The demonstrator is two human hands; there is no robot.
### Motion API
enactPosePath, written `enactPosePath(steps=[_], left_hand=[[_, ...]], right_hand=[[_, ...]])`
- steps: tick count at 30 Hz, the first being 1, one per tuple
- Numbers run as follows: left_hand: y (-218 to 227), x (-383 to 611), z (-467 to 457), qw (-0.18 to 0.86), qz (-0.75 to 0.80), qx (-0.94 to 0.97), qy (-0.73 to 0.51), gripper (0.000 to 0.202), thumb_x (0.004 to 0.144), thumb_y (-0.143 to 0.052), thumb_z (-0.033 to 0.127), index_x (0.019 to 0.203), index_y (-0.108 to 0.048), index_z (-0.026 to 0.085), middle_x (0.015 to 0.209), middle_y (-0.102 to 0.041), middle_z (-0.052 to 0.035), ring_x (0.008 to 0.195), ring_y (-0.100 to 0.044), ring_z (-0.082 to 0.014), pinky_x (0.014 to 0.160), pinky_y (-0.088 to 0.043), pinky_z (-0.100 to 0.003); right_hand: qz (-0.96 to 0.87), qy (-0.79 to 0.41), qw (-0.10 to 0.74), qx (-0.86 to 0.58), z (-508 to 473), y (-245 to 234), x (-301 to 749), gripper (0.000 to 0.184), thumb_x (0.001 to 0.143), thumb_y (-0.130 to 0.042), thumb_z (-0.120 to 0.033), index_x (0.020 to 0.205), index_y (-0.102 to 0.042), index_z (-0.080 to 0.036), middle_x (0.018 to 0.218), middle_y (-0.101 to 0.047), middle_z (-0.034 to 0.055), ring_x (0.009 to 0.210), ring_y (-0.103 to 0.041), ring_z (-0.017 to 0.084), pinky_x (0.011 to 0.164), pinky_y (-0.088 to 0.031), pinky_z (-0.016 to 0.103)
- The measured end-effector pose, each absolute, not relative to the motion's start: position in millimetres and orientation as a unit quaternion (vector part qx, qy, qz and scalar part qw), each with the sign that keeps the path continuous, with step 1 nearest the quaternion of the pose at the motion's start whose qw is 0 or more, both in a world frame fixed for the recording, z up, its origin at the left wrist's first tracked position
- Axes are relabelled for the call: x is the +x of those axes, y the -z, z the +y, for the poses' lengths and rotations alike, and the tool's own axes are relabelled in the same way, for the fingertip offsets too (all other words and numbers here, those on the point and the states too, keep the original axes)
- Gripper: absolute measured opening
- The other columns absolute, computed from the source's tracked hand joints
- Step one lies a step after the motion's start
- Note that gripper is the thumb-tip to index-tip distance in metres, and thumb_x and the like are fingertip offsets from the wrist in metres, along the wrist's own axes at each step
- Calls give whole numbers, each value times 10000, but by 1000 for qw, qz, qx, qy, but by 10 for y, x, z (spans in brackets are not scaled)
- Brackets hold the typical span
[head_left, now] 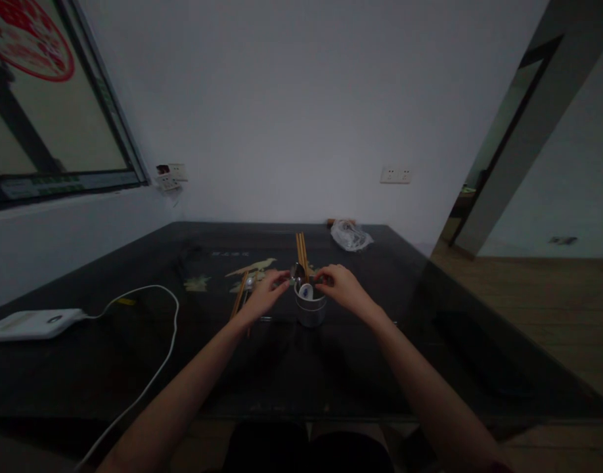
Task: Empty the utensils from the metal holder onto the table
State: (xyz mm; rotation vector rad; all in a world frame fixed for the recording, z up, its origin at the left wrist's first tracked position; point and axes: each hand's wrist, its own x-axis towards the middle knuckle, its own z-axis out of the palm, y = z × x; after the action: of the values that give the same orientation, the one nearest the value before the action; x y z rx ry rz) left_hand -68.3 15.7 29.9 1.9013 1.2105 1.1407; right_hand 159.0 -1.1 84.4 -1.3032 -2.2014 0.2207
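Observation:
A silvery cylindrical holder [311, 314] stands upright on the dark table. Bamboo chopsticks [301, 253] rise out of it, along with a metal spoon [297, 272] and a white spoon with a blue mark [306, 292]. My left hand [265, 294] is at the holder's left side, thumb and forefinger closed at the metal spoon. At the right rim, my right hand [339, 284] has its fingers pinched together; whatever lies between them is too small to make out. Left of the holder, more chopsticks [239, 295] and another spoon [249, 283] lie on the table, partly behind my left hand.
A white power bank [38, 325] with a white cable [175, 322] lies on the left. Near the wall is a crumpled clear plastic bag [349, 235]. A dark flat object [479, 351] rests on the right side of the black table [207, 381].

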Motion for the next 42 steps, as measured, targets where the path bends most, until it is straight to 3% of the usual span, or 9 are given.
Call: enactPosePath(steps=[7,12,19,23,27,31,42], left_hand=[[-330,-537,61,301,472,689,-461,332,851,-512,261,1165,-563,164,1246,-582,-99,1160,-536,-214,957,-464,-361],[-351,-520,19,299,457,692,-472,315,848,-525,275,1138,-573,163,1209,-594,-101,1114,-557,-213,944,-469,-364],[-376,-518,70,336,445,698,-450,322,825,-546,273,1121,-590,153,1199,-603,-101,1098,-564,-210,955,-447,-351],[-426,-441,128,436,394,683,-433,296,811,-549,273,1071,-630,159,1131,-653,-68,1075,-580,-205,957,-432,-330],[-437,-365,199,532,377,637,-412,323,725,-605,230,1027,-644,123,1044,-685,-79,949,-618,-202,843,-464,-304],[-476,-305,241,581,355,612,-402,379,693,-610,211,1060,-642,125,1015,-692,-77,898,-620,-189,821,-456,-291],[-540,-377,280,561,322,659,-384,422,684,-698,290,1066,-629,122,1008,-677,-91,932,-608,-207,874,-434,-322]], right_hand=[[-846,20,154,-510,-78,-953,1342,124,784,-664,-282,879,-697,-210,913,-645,85,928,-533,223,795,-384,315],[-840,21,131,-527,-34,-916,1317,118,780,-659,-287,860,-697,-209,897,-669,88,932,-540,238,794,-386,328],[-842,16,146,-519,20,-865,1338,107,778,-673,-313,820,-694,-216,878,-676,62,902,-537,223,754,-369,309],[-840,3,164,-517,23,-857,1377,96,772,-686,-302,813,-695,-215,851,-670,48,873,-531,205,719,-357,289],[-848,-21,201,-489,47,-869,1458,99,763,-703,-283,807,-697,-195,815,-648,39,841,-523,179,711,-352,270],[-853,-61,253,-453,118,-861,1545,90,748,-722,-273,780,-707,-191,891,-635,44,876,-530,171,759,-362,273],[-837,-125,323,-424,245,-677,1615,64,715,-735,-202,768,-708,-178,892,-579,35,811,-559,150,714,-392,261]])
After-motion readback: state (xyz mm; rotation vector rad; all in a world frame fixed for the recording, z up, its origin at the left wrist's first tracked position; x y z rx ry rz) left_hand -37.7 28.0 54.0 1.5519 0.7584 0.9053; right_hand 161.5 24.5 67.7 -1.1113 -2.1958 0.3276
